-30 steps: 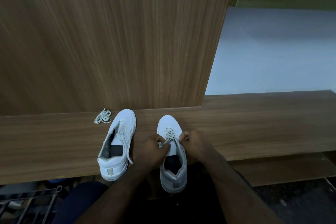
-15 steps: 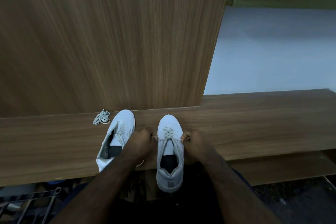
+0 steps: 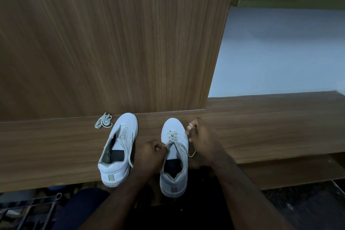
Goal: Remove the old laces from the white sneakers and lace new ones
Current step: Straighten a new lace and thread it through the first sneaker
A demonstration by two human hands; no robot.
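white sneakers sit side by side on a wood-grain tabletop [image 3: 261, 127], toes pointing away from the person toward a tall wooden panel [image 3: 112, 43]. the right sneaker [image 3: 174, 157] stands just in front of the person, its heel hanging a little past the near edge of the tabletop, and its lace [image 3: 172, 136] is still crossed through the eyelets near the toe while the upper part is loose. the left hand [image 3: 150, 155] rests beside this sneaker's left side, fingers curled, pinching one strand of the lace where it leaves the eyelets. the right hand [image 3: 200, 137] is by the sneaker's right side, raised a bit nearer the toe, fingers curled around the other strand, which loops down and trails onto the tabletop behind the hand. the left sneaker [image 3: 119, 147] lies near, angled slightly, its lace partly undone with one end hanging down over its side. a small bundle of laces [image 3: 104, 123] lies on the tabletop just beside the left sneaker's toe, close to the foot of the panel. a pale wall [image 3: 280, 52] shows to the right of the panel, and a metal rack [image 3: 28, 209] sits low at the left under the tabletop edge.
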